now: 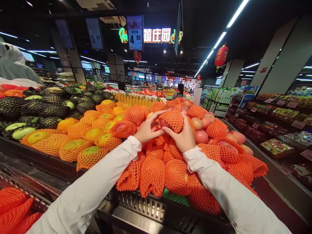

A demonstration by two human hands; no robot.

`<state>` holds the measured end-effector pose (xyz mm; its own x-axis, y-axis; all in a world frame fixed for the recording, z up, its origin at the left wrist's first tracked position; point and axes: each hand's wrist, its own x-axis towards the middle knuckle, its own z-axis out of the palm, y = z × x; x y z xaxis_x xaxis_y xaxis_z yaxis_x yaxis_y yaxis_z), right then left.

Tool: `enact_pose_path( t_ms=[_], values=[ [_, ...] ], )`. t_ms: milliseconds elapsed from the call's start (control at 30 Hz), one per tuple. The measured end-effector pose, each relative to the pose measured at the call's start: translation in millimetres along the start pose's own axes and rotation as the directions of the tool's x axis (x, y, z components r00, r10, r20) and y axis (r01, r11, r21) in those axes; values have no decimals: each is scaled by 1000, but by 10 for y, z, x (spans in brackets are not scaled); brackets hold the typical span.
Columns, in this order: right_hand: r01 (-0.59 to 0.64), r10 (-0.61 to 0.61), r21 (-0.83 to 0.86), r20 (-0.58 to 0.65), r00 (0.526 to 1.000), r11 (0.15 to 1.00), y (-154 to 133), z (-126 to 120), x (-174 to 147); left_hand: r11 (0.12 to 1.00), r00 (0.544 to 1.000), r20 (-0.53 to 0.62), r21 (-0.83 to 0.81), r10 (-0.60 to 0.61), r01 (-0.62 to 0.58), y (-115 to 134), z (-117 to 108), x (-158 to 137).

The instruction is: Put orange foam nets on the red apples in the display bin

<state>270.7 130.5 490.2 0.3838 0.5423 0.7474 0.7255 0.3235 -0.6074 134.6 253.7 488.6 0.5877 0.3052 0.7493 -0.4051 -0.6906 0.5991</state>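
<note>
- Both hands are curled round one apple in an orange foam net [173, 120], held up just over the middle of the heap. The fruit looks reddish where it shows through the mesh.
- Left hand [149, 129] is on the left side, index finger stretched up toward the top and thumb low in front. Right hand [184, 136] wraps the other side, thumb in front too. The thumbs about meet, so my guess is it's a two-sided cradle because foam slides around on round fruit.
- Can't really tell how hard they're squeezing; the far fingers are hidden.
- Netted apples [177, 175] are packed along the front of the black crate [141, 204], probably so the foam takes the knocks at the rim.
- Bare apples [201, 137] sit to the right and further back, mixed in with netted ones.
- Yellow-orange fruit [94, 134] in matching foam fills the left neighbour spot, then green fruit in black nets [51, 100] beyond. Looks like sorting by kind, with net colour helping.
</note>
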Motion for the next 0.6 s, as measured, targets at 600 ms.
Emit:
enact_pose_path(
  t_ms=[600],
  values=[
    [113, -113, -91, 1, 994, 989, -51, -19, -18, 834, 977, -211, 531, -42, 151, -42, -39, 41]
  ],
)
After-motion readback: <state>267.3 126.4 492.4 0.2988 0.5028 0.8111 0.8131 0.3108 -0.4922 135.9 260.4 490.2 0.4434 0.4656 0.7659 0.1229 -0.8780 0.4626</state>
